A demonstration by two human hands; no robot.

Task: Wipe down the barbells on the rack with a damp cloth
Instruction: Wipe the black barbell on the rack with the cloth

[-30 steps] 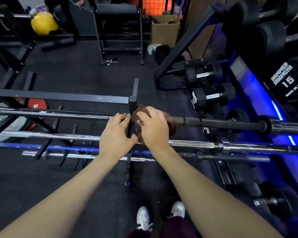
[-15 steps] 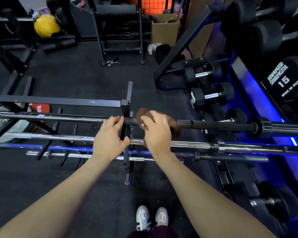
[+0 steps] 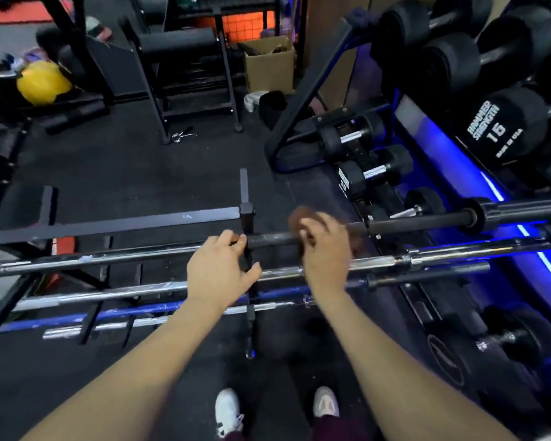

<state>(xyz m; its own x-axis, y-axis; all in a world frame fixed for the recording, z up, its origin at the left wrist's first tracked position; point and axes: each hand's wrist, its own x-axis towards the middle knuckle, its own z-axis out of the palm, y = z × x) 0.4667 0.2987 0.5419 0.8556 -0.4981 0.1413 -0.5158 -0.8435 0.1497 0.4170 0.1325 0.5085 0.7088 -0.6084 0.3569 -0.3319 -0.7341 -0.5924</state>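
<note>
In a dim gym, the top barbell (image 3: 411, 222) runs left-right across the rack (image 3: 247, 218), the right hand (image 3: 326, 249) wrapping the cloth (image 3: 298, 214) around it, unwiped length toward frame right, the left hand (image 3: 218, 272) curled on the bar alongside.

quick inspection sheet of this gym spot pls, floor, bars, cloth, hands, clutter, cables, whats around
surface: dark rubber floor, a spring clip lying on it
job's things: dark barbell on the low rack, chrome barbells nearer the person; brown cloth wrapped on the dark bar
clutter: cardboard box, yellow ball
grippers: left hand holds the dark bar by the rack upright; right hand grips the cloth round the bar
cables: nothing seen
surroundings: dumbbell rack with blue lighting on the right, black bench frame behind
</note>
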